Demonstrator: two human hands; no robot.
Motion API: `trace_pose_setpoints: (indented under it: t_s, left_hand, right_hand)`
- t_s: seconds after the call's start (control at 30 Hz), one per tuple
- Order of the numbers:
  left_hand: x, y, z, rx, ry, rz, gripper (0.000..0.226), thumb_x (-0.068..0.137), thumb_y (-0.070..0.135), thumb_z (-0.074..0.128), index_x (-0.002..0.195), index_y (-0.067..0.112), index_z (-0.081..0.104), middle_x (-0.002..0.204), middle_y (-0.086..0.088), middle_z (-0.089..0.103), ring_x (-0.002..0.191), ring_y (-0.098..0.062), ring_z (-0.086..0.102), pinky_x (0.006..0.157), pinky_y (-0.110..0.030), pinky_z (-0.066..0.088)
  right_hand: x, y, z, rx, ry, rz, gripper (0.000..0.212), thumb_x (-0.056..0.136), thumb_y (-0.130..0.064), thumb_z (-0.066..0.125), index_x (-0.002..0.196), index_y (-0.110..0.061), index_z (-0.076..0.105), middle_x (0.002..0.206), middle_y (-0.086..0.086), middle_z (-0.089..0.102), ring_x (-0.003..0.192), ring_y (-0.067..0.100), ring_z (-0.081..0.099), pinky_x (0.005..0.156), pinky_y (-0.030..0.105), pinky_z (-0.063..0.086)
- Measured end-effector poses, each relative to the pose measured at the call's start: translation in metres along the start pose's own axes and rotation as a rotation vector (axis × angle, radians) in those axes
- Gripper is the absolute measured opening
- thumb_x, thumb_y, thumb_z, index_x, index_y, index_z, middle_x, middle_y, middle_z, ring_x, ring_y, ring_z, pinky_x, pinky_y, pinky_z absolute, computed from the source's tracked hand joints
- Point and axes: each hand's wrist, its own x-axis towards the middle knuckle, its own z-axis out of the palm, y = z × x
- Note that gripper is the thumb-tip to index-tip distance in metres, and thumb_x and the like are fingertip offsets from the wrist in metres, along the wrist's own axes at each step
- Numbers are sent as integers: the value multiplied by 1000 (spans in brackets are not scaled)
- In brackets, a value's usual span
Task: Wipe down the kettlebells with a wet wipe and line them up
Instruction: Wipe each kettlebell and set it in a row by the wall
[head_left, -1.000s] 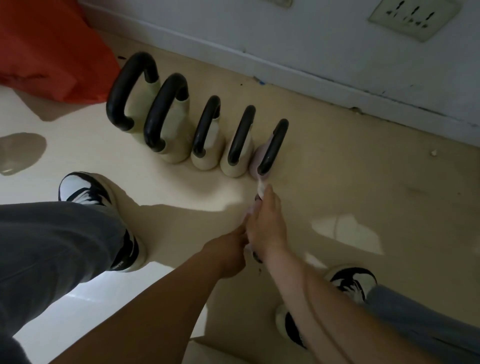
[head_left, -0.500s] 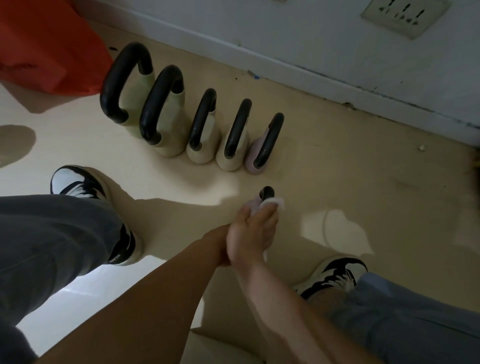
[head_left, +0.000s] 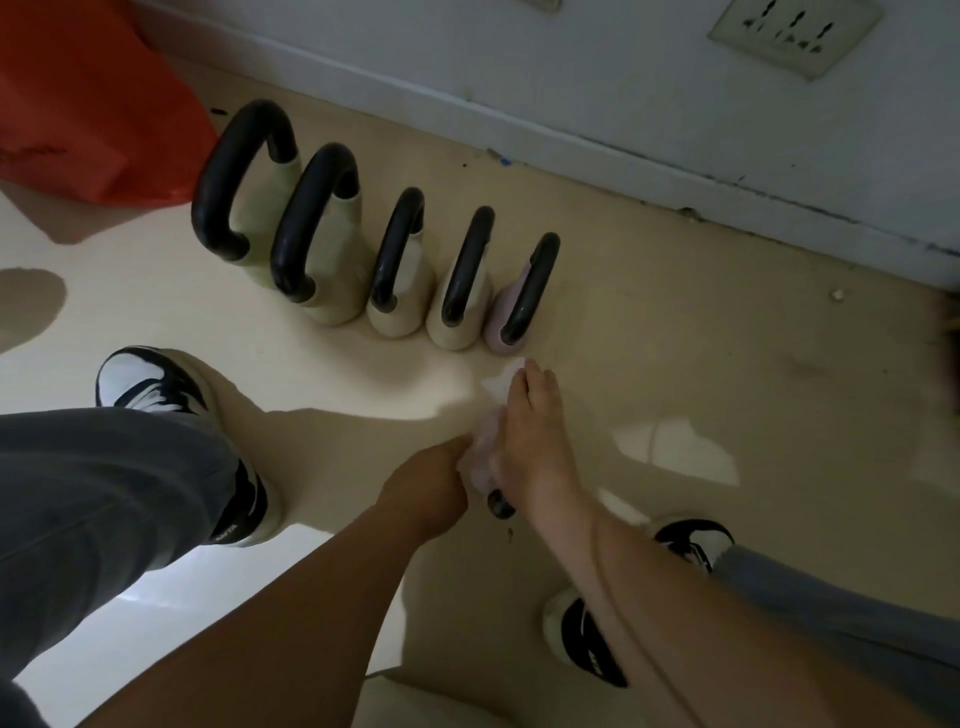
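Note:
Five kettlebells with black handles stand in a row on the floor, from the largest cream one (head_left: 244, 176) on the left to a small pink one (head_left: 527, 291) on the right. In front of the row's right end, a sixth small pink kettlebell (head_left: 480, 449) sits between my hands, with a black end of its handle (head_left: 500, 505) showing below my right wrist. My left hand (head_left: 426, 483) grips it from the left. My right hand (head_left: 530, 431) lies over it and holds a white wet wipe (head_left: 498, 382) against it. The wipe sticks out at my fingertips.
An orange bag (head_left: 88, 104) lies at the back left by the wall's baseboard (head_left: 623, 150). A wall socket (head_left: 795, 31) is at the upper right. My shoes (head_left: 150, 384) (head_left: 587, 644) flank the hands. Shiny patches (head_left: 675, 447) mark the floor.
My right hand has slid forward with the wipe along the held kettlebell, toward the row. The black handle end shows by my wrist instead of beyond my fingertips.

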Motion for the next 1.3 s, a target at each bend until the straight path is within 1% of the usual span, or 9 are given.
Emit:
trace_pose_setpoints:
  t_s: [0.1,0.33,0.47,0.67,0.77,0.87,0.97,1.1,1.3]
  left_hand:
    - [6,-14,6,-17,-9,-93,61,96,17,53,155,24,37,155,-1,46,139,-22,47,113,-33,40]
    - [2,-15,20,98,-144,-117,49,94,24,54,142,15,52,144,-7,55,130,-26,54,104,-32,43]
    - [-2,-10,23,115,-178,-97,38,96,22,56,132,10,57,135,-10,60,122,-28,58,96,-31,45]
    - [-7,-17,16,128,-162,-131,33,97,20,55,127,7,60,130,-13,62,118,-30,59,89,-29,45]
    - [-9,-25,14,149,-173,-153,30,93,18,51,120,12,63,125,-10,65,111,-27,63,79,-25,42]
    - [-11,-24,14,107,-165,-176,42,94,14,48,135,14,58,138,-8,58,124,-26,57,96,-28,46]
    - [-13,-21,15,100,-167,-178,45,97,13,47,142,13,53,146,-10,51,133,-26,51,106,-29,42]
    - [-10,-24,9,130,-159,-159,43,98,13,47,140,9,53,147,-12,51,133,-27,50,106,-31,41]
    - [-14,-19,-2,177,-150,-124,35,100,15,44,129,4,59,135,-15,59,123,-29,58,102,-31,44]
  right_hand:
    - [-38,-29,16,603,111,250,78,106,-25,36,160,-20,-20,169,4,7,151,27,27,121,39,31]
    - [-59,-38,20,1022,262,448,34,113,-28,23,141,-23,41,126,-3,54,90,3,55,61,8,39]
    - [-84,-32,54,803,309,395,22,109,-20,32,127,-23,45,110,-3,62,97,17,63,79,29,48]
    - [-87,-34,64,867,264,386,40,111,-22,29,149,-12,31,117,-5,57,88,-2,55,71,7,40]
    - [-66,-43,44,1016,282,249,57,110,-21,28,162,-23,4,158,-9,29,137,3,38,114,21,30]
    - [-32,-33,27,748,216,174,71,110,-28,30,160,-19,-20,167,-8,-27,155,10,-16,125,28,-3]
    - [-13,-6,19,72,106,34,66,110,-37,22,162,-6,-4,167,7,-26,152,23,-30,127,41,-10]
    - [-18,2,-5,-471,13,-131,72,106,-48,11,141,-9,59,162,14,34,156,35,5,127,49,-3]
    - [-55,-7,20,-716,10,-436,56,105,-40,25,101,-11,73,101,13,72,108,35,61,123,55,14]
